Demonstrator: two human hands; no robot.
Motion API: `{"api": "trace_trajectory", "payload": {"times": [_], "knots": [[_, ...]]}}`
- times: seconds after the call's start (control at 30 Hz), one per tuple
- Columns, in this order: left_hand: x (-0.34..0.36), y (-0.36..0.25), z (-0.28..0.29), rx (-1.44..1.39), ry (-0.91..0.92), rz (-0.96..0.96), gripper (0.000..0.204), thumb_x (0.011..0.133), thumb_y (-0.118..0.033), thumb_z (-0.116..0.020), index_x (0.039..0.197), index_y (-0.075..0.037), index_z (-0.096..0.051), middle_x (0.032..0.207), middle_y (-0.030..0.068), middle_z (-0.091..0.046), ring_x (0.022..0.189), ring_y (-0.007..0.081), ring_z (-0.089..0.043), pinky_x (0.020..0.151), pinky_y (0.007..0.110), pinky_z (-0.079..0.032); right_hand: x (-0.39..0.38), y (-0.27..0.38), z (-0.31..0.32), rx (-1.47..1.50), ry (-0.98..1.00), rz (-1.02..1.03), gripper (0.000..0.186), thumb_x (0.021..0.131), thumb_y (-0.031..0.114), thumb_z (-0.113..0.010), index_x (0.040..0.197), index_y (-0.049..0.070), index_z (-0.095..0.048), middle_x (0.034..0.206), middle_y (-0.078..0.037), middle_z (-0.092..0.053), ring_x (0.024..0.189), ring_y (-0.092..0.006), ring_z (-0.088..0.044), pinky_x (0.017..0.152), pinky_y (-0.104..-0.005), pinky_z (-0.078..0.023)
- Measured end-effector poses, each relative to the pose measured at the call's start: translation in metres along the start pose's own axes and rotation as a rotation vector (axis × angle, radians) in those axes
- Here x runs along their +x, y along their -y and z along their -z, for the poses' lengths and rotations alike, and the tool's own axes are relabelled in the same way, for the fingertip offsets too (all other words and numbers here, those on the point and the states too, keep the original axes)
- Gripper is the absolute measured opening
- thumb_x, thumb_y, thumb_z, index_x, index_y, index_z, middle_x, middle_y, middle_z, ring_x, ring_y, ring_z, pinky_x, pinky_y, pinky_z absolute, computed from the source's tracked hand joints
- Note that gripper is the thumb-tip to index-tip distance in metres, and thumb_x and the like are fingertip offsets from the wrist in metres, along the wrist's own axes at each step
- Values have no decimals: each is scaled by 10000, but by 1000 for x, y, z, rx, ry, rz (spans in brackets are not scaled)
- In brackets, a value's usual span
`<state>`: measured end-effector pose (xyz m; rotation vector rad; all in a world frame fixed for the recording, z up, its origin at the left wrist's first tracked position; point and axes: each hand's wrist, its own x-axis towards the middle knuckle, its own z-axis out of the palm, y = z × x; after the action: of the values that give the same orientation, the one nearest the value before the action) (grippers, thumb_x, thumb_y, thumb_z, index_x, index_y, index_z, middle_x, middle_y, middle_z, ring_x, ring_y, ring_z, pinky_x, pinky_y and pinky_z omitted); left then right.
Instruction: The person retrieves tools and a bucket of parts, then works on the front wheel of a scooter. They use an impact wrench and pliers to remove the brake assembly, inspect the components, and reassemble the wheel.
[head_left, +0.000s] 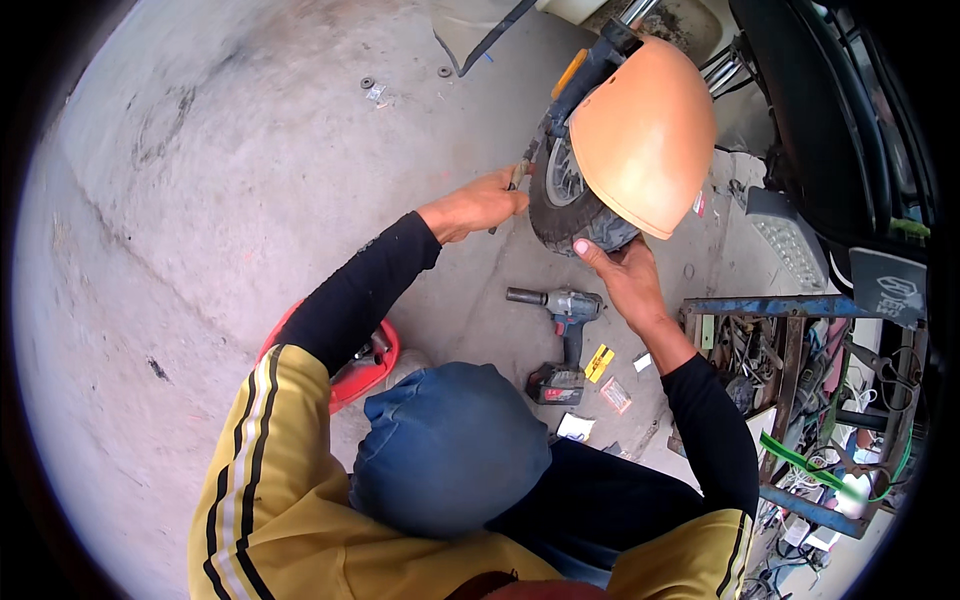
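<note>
A small spoked wheel (pixel 566 178) with a black tyre (pixel 562 222) sits under a peach-orange mudguard (pixel 650 130), beside a dark fork leg (pixel 592 75). My left hand (pixel 478 205) is at the wheel's left side, closed around a slim, worn, rod-like piece (pixel 518 176) by the fork's lower end; the fingers hide most of it. At the tyre's near edge, my right hand (pixel 632 284) grips the tyre, thumb on top and fingers partly hidden underneath. A cordless impact wrench (pixel 566 318) with a long socket lies on the floor below the wheel.
A red basin (pixel 378 372) with metal sockets stands by my left elbow. Small packets, one a yellow card (pixel 599 363), lie near the wrench. To the right, a blue-edged metal rack (pixel 770 306) holds tools and cables. Two small rings (pixel 367 83) lie on the concrete floor.
</note>
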<state>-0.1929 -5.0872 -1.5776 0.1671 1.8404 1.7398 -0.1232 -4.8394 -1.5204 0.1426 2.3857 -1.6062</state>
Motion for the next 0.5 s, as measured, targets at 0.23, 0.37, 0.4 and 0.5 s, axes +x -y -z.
{"api": "trace_trajectory", "payload": {"times": [0.23,0.37,0.4,0.5], "knots": [[-3,-34,2,104,61,218,653,874,-106,-512,1518,-118,-403,1139,99,-509,1019,212,-489,823,395,-473,1,4,-1,-130,30,34,739,902,317,-799,1376,-110,-425,1250,-190,-685,1117,-234,-688,992,-354,-517],[0,-35,4,83,41,237,615,868,-77,-535,1466,-148,-412,1064,73,-484,950,198,-503,736,385,-473,4,-4,3,-167,74,63,781,887,361,-789,1385,-117,-424,1243,-209,-685,1084,-265,-701,988,-360,-514],[2,-32,4,90,31,238,618,869,-69,-542,1465,-154,-404,1046,66,-478,931,190,-510,719,378,-472,4,-5,2,-151,83,72,794,881,368,-789,1388,-121,-422,1243,-217,-684,1077,-275,-704,990,-361,-513],[12,-24,-2,69,-68,215,594,886,-52,-566,1445,-123,-379,1076,66,-512,898,177,-557,728,397,-491,0,-4,4,-149,163,30,852,860,359,-794,1419,-140,-389,1271,-244,-671,1128,-290,-697,1004,-367,-508]]}}
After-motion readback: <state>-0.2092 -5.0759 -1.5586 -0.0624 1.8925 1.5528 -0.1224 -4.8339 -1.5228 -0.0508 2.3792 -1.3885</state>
